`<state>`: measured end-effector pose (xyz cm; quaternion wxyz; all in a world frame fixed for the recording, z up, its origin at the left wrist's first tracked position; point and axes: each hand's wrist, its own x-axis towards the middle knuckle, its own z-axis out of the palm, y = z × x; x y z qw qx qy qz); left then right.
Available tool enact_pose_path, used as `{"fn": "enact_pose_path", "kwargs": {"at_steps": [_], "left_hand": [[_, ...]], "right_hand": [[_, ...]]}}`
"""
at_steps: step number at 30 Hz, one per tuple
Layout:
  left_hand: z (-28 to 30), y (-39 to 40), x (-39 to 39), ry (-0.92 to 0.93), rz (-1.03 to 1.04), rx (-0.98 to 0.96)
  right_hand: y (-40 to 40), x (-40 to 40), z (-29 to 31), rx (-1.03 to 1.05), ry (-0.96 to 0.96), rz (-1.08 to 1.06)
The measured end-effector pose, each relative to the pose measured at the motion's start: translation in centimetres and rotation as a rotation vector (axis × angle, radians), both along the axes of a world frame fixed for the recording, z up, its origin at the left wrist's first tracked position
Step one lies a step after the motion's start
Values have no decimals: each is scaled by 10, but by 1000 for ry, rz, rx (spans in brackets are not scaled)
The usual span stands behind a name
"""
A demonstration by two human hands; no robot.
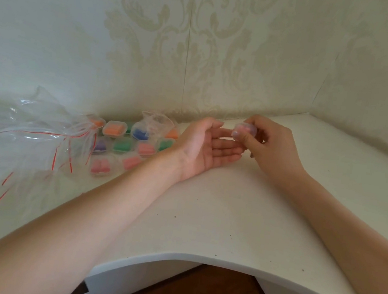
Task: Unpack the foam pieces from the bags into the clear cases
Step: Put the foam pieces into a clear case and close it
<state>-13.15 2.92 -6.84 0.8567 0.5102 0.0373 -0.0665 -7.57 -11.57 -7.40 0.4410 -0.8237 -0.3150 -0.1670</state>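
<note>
Pink foam (244,128) shows dimly through the small clear case (245,130) my right hand (269,143) pinches above the white desk (203,211); its lid is too blurred to read. My left hand (209,146) lies palm up, fingers loose, its fingertips just beside the case. Filled cases (122,145) sit left by the wall, some hidden behind a small bag (157,122). Crumpled bags (27,135) run off the left edge.
</note>
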Motion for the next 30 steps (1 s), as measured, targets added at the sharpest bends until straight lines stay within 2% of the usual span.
{"fn": "enact_pose_path", "kwargs": {"at_steps": [3,7,12,16,20,24,30], "left_hand": [[0,-3,-1,-18,1,115],[0,-5,0,-43,8,163],[-3,-9,2,-85,164,219],[-9,-7,3,-242,429,663],[-11,0,-2,-352,703,1039],[-7,5,-9,-475,782,1194],[-7,0,-23,-691,823,1445]], "right_hand": [[-1,0,2,-18,-3,-4],[2,-2,2,-113,-128,-28],[10,-5,-3,-108,-115,126],[18,-11,-11,-75,-89,206],[22,-13,-11,-215,-14,293],[25,-21,-12,-529,89,396],[22,-32,-4,-383,108,311]]}}
